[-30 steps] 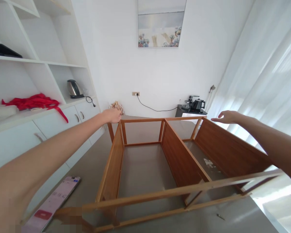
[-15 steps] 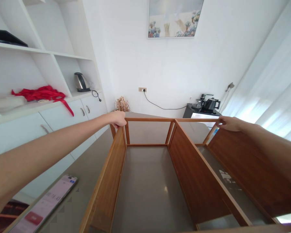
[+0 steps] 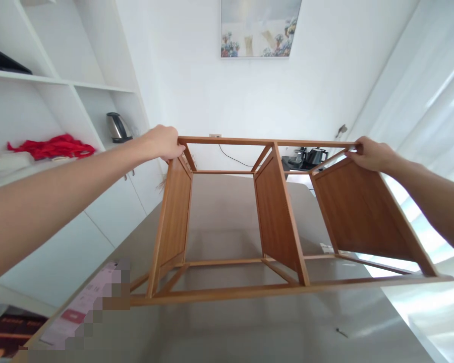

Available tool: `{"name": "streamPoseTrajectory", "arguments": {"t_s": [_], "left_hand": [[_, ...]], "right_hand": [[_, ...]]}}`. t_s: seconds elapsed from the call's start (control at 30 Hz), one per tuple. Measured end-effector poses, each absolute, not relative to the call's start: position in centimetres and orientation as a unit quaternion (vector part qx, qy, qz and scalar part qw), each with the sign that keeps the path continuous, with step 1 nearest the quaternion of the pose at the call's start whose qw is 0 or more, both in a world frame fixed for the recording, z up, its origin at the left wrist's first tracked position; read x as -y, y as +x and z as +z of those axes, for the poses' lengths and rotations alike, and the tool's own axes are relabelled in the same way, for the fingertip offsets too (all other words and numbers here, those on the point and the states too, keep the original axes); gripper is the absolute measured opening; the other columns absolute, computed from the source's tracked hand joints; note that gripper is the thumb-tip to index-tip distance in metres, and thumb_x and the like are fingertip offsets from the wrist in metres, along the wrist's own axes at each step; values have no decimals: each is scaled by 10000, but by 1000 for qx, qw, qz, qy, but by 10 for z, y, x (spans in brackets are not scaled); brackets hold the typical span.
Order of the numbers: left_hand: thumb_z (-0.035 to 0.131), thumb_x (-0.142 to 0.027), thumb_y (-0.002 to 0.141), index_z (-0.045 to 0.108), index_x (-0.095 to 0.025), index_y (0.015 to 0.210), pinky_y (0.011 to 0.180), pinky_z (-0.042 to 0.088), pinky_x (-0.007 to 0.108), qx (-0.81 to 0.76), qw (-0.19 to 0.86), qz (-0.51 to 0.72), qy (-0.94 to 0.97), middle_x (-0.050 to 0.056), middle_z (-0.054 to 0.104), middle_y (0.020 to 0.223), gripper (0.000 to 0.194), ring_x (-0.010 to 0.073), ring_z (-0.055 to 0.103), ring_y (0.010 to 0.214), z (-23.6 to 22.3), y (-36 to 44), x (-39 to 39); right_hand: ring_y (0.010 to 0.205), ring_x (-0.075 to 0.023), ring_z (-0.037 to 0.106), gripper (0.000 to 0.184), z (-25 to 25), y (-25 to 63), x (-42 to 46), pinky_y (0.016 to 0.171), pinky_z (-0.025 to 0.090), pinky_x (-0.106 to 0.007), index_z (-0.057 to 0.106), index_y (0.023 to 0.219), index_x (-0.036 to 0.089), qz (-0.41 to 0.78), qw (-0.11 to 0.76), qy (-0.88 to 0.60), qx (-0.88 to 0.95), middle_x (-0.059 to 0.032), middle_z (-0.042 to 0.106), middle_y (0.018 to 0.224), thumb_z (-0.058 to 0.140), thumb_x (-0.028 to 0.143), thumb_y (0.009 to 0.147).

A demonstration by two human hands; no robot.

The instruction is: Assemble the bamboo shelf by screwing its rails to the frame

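A wooden shelf rack [image 3: 230, 290] with three brown panels is tilted up over the grey table [image 3: 219, 333]. My left hand [image 3: 164, 142] is wrapped round its far left corner. At the far right corner, my right hand [image 3: 373, 154] grips the frame, fingers curled over the rail. The left panel [image 3: 175, 206], middle panel [image 3: 276, 206] and right panel [image 3: 363, 212] stand between the far and near rails. Whether the near rail touches the table I cannot tell.
A phone [image 3: 83, 307], partly blurred, lies at the table's left edge. Near the front right is a small thin metal piece [image 3: 341, 333]. White cabinets [image 3: 98, 222] with a kettle [image 3: 118, 127] and red cloth [image 3: 56, 146] stand left. Black appliances [image 3: 314, 156] are behind the rack.
Both hands have raised the far side of the rack. Its near rail has come into view, along with more tabletop and the small metal piece.
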State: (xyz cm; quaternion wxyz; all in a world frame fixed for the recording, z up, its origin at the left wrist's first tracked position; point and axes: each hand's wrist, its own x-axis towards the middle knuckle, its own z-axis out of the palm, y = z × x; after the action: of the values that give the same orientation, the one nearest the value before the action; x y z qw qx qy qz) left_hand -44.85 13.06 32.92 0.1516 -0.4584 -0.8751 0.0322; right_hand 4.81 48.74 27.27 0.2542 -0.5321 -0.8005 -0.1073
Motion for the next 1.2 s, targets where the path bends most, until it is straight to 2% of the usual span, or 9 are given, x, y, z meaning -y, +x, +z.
{"name": "streamPoseTrajectory", "arguments": {"t_s": [0.13, 0.27, 0.4, 0.57, 0.77, 0.9, 1.07, 1.13, 1.2], "left_hand": [[513, -427, 956, 728, -86, 928, 807, 555, 396, 860, 211, -15, -464, 174, 704, 838, 403, 360, 698, 940, 332, -446, -106], [524, -431, 952, 699, -117, 1101, 866, 549, 422, 844, 264, -94, -458, 178, 730, 1013, 389, 376, 691, 1027, 324, -446, -87], [490, -428, 972, 663, -151, 1195, 889, 541, 414, 836, 282, -164, -441, 168, 746, 1054, 395, 358, 696, 1040, 308, -438, -68], [444, -416, 1009, 606, -182, 1251, 889, 521, 381, 821, 276, -230, -443, 142, 762, 1079, 373, 327, 703, 1049, 285, -416, -32], [487, -404, 1004, 594, -216, 1246, 846, 509, 323, 821, 232, -240, -463, 73, 781, 1021, 325, 275, 722, 1000, 274, -398, 12], [523, -434, 982, 647, -201, 1165, 845, 515, 322, 814, 205, -218, -497, 71, 782, 1008, 321, 277, 721, 996, 281, -395, 32], [539, -480, 954, 691, -189, 1092, 794, 530, 332, 816, 145, -169, -534, 88, 783, 931, 356, 288, 735, 920, 288, -389, 52], [555, -485, 937, 694, -191, 1120, 734, 535, 316, 819, 106, -146, -545, 73, 783, 839, 372, 269, 747, 832, 292, -388, 59], [586, -506, 910, 649, -190, 1265, 674, 536, 291, 825, 24, -111, -553, 55, 791, 815, 480, 241, 750, 744, 299, -389, 65]], "right_hand": [[776, -238, 563, 380, 278, 60, -444, 752, 425, -361, 519, 1202, 181, -115, 281, -554, 775, -91, 669, 913, 630, 433, 940], [799, -276, 591, 384, 274, 70, -397, 747, 443, -384, 483, 1244, 206, -119, 323, -563, 751, -107, 673, 945, 523, 478, 976], [823, -335, 628, 411, 263, 77, -354, 765, 455, -431, 455, 1282, 210, -117, 368, -575, 722, -143, 685, 967, 454, 496, 986], [935, -436, 649, 554, 245, 92, -309, 820, 467, -506, 409, 1359, 172, -101, 400, -574, 708, -222, 690, 1009, 321, 583, 999], [1013, -492, 642, 595, 224, 111, -280, 831, 480, -596, 391, 1409, 257, -87, 430, -585, 682, -267, 688, 1062, 289, 635, 960], [891, -470, 653, 535, 224, 129, -276, 775, 495, -558, 439, 1326, 277, -100, 382, -597, 699, -233, 695, 929, 330, 637, 946], [688, -394, 626, 388, 233, 161, -287, 660, 471, -478, 484, 991, 314, -87, 240, -622, 740, -137, 671, 750, 514, 678, 860], [657, -362, 631, 348, 239, 172, -296, 689, 478, -468, 466, 866, 309, -76, 179, -624, 757, -104, 654, 668, 567, 642, 842], [674, -341, 660, 310, 246, 181, -304, 733, 490, -465, 476, 793, 304, -32, 117, -617, 777, -84, 688, 660, 629, 573, 825]]}}
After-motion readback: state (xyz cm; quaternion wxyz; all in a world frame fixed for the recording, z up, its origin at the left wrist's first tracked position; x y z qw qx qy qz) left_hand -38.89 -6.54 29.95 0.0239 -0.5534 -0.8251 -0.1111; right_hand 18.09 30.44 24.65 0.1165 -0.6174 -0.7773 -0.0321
